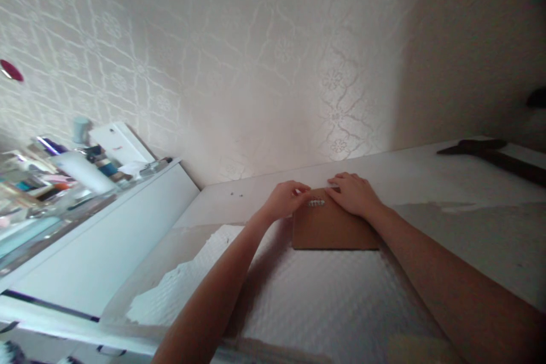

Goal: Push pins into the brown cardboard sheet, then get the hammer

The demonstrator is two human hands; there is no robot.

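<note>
The brown cardboard (pixel 335 233) lies on a textured white sheet (pixel 315 301) spread over the worktop (pixel 413 182), probably to shield the surface. The left hand (pixel 286 200) curls with its fingers drawn close at the upper left corner, beside a short whitish row (pixel 316 203); whether it grips anything I cannot tell. The right hand (pixel 355 193) is partly curled, palm down over the upper right edge, seemingly steadying the piece, its hold unclear too. A dark hammer-like tool (pixel 490 151) rests well apart, leaving both arms room.
</note>
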